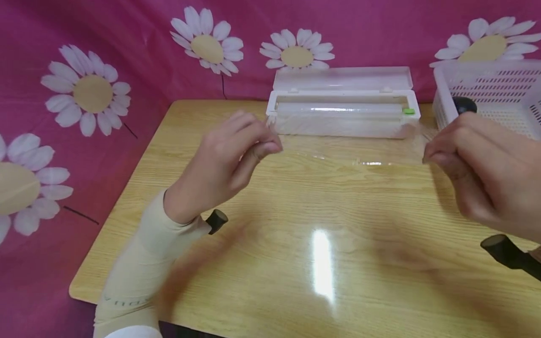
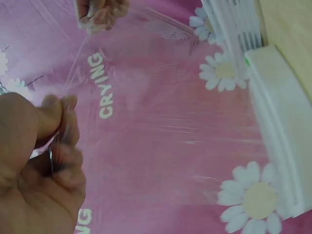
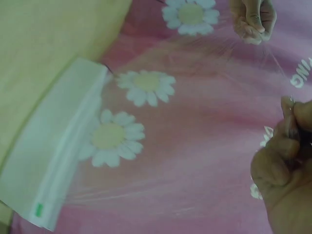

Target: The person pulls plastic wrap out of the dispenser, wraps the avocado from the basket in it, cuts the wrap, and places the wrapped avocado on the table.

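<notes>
The left hand (image 1: 224,162) is pinching one corner of the clear plastic wrap (image 1: 338,150) with its fingers (image 1: 262,134). The right hand (image 1: 492,173) is pinching the other corner, with its fingers pressing together too. The wrap is stretching between the two hands, above the bench (image 1: 262,286), and it is running back to a roll (image 1: 338,109) in a long white box (image 1: 338,129). The box is sitting at the far side of the bench, and its lid (image 1: 342,79) is standing open at the back. A small green piece (image 1: 408,111) is showing near the box's right end. A white basket (image 1: 444,105) is sitting to the right of the box, with a black thing (image 1: 464,104) lying in it. A pink cloth (image 1: 139,33) with big white flowers is hanging behind.
</notes>
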Demonstrator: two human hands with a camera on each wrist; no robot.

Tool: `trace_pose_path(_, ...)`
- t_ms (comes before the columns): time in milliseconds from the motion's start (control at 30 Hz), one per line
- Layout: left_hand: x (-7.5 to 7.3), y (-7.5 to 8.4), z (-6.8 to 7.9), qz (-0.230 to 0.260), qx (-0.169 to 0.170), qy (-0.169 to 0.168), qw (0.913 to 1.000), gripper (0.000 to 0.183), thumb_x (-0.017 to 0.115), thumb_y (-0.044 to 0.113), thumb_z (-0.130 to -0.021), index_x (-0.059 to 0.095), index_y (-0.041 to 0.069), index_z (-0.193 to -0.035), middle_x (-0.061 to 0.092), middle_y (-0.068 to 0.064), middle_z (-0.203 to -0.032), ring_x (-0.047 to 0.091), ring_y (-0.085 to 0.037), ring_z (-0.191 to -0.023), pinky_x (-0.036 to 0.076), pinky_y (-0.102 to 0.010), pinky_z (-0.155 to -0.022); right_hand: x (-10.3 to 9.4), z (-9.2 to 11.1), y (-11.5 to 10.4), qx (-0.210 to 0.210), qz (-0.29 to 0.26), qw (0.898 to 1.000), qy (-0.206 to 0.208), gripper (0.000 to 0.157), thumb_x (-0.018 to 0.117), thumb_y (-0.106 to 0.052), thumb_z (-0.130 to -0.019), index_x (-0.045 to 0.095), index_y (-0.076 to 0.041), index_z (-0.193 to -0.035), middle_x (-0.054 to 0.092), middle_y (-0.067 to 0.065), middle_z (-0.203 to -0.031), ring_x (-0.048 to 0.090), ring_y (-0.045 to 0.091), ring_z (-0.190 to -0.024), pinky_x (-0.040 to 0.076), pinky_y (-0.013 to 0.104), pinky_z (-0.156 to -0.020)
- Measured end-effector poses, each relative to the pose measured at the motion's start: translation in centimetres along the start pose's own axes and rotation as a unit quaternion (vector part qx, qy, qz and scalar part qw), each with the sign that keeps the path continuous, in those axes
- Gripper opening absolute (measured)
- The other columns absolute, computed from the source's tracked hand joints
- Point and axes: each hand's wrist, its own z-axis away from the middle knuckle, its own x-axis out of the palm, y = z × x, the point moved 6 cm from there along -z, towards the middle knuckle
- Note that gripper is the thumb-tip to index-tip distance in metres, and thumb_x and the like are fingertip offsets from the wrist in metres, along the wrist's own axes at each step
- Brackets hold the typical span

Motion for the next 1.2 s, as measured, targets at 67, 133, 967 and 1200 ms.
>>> trace_pose_path(67,0.5,0.2,1.0,0.032,0.005,-0.020,0.9993,0.007,0.072,0.006,-0.094,0.070,0.000,-0.097,0.069,-0.009,-0.088,0.059,-0.017,-0.081,0.052,-0.026,-0.074,0.6,0.5,-1.5,-0.005,-0.024,0.999,-0.031,0.029,0.055,-0.022,-0.105,0.072,-0.001,-0.094,0.068,0.005,-0.093,0.051,0.002,-0.085,0.041,0.007,-0.077)
trace_pose_path(133,1.1,0.3,2.0,0.060,0.010,-0.043,0.9972,0.007,0.072,0.006,-0.094,0.070,0.001,-0.097,0.068,-0.007,-0.088,0.062,-0.015,-0.082,0.056,-0.024,-0.077,1.5,1.8,-1.8,-0.009,-0.047,0.997,-0.067,0.026,0.053,-0.021,-0.105,0.072,-0.005,-0.098,0.067,0.001,-0.097,0.051,-0.001,-0.087,0.042,0.007,-0.075)
trace_pose_path(967,11.5,-1.3,11.1,0.147,-0.114,-0.327,0.9266,0.014,0.055,0.017,-0.107,0.068,0.015,-0.102,0.064,0.006,-0.096,0.059,-0.003,-0.090,0.054,-0.020,-0.089,10.9,8.6,-4.6,0.020,-0.110,0.967,-0.230,0.021,0.046,-0.017,-0.109,0.062,-0.023,-0.096,0.056,-0.020,-0.094,0.054,-0.008,-0.084,0.045,0.010,-0.072)
trace_pose_path(1200,14.1,-2.3,12.4,0.162,-0.136,-0.377,0.9019,0.019,0.051,0.021,-0.109,0.066,0.016,-0.099,0.063,0.006,-0.094,0.054,-0.003,-0.087,0.051,-0.018,-0.085,12.4,9.9,-4.0,0.009,-0.076,0.966,-0.249,0.024,0.045,-0.026,-0.110,0.067,-0.020,-0.102,0.056,-0.018,-0.095,0.055,-0.007,-0.085,0.050,0.012,-0.074)
